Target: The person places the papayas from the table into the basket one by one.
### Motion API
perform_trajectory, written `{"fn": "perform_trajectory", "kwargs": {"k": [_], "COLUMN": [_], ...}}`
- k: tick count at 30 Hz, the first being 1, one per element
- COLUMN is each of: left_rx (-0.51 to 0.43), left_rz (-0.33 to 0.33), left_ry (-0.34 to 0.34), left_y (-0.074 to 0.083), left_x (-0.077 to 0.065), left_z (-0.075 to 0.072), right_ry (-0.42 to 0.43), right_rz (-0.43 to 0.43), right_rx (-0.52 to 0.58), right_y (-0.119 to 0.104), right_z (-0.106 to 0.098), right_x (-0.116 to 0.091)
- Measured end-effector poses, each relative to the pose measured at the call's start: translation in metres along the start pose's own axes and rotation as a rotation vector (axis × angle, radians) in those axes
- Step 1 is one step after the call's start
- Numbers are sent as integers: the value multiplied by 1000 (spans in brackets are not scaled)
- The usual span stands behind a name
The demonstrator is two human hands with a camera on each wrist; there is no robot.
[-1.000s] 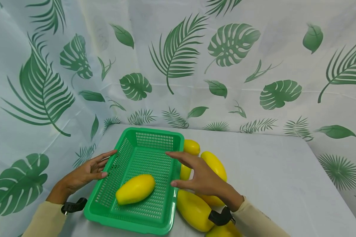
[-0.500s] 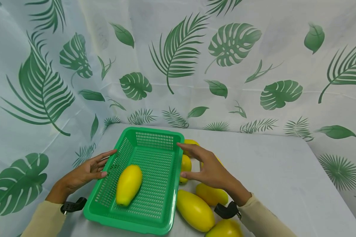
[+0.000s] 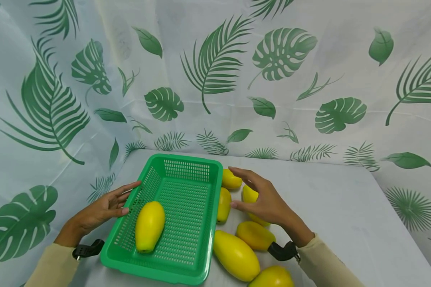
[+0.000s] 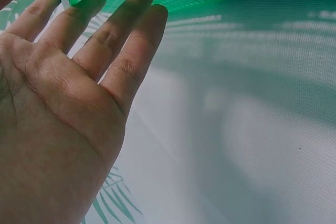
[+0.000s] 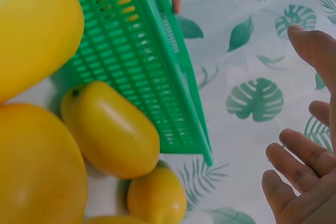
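Seeing the left hand (image 3: 102,209) with fingers fairly straight, tips touching the green basket (image 3: 184,215) on its left side. Right hand (image 3: 263,197) hangs above the table (image 3: 330,223) right of the basket, near loose yellow fruits (image 3: 236,255), thumb and fingers wide apart. One yellow fruit (image 3: 150,226) lies inside the basket, toward its left wall.

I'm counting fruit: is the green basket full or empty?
Neither: one yellow fruit lies in the green basket, bare perforated floor showing beside it.

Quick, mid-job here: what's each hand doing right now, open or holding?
Left hand: open, touching the green plastic basket.
Right hand: open, holding nothing.
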State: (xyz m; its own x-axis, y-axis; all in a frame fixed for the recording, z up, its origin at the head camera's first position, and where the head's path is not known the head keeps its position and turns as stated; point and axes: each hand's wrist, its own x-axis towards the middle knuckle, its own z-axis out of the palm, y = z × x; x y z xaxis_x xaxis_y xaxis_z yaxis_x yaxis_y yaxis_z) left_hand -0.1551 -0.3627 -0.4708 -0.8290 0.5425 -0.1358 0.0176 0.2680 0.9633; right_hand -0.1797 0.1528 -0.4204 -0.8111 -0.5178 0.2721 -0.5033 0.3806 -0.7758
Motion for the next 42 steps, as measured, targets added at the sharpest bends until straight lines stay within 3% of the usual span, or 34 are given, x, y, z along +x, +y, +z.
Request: {"fn": "perform_trajectory", "kwargs": {"k": [15, 42], "left_rx": [4, -15], "left_rz": [-14, -4], "left_ry": [4, -15], "left_y": [-2, -3], "left_x": [-2, 0], "left_z": [-1, -1], "right_ry": [39, 63], "right_rz": [83, 185], "right_rx": [-28, -60], "right_y": [15, 53], "right_z": [-10, -8], "right_x": [-9, -24]}}
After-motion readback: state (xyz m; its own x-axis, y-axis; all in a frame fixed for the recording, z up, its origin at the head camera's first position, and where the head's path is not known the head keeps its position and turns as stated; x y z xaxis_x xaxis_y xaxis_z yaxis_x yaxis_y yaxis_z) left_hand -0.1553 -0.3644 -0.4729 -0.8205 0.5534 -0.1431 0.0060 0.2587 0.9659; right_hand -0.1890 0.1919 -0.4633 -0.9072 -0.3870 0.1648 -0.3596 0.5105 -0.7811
